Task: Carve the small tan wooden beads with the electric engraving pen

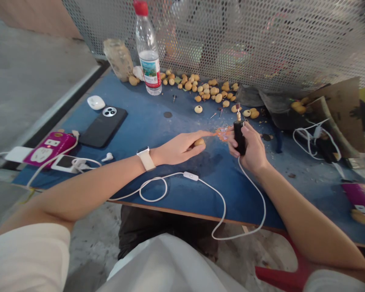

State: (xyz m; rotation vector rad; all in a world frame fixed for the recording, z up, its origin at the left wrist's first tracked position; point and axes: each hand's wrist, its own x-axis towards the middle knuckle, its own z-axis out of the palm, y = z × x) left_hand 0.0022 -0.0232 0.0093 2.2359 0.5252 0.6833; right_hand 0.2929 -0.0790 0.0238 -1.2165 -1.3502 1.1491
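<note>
My right hand point(252, 149) is wrapped round a small black rotary tool point(239, 136) held upright, its bit pointing up; a white cord point(225, 205) with an inline switch runs from it over the table's front edge. My left hand point(182, 147), with a white watch on the wrist, holds a tan nut point(200, 142) under the fingers while the forefinger stretches toward an orange patch point(222, 132) on the blue table point(182, 190).
Several tan nuts point(209, 91) lie scattered at the back beside a water bottle point(148, 50) and a plastic bag point(118, 59). A black phone point(103, 125), earbud case point(95, 102), pink power strip point(48, 148) sit left. Cardboard and cables point(316, 134) crowd the right. Perforated metal screen behind.
</note>
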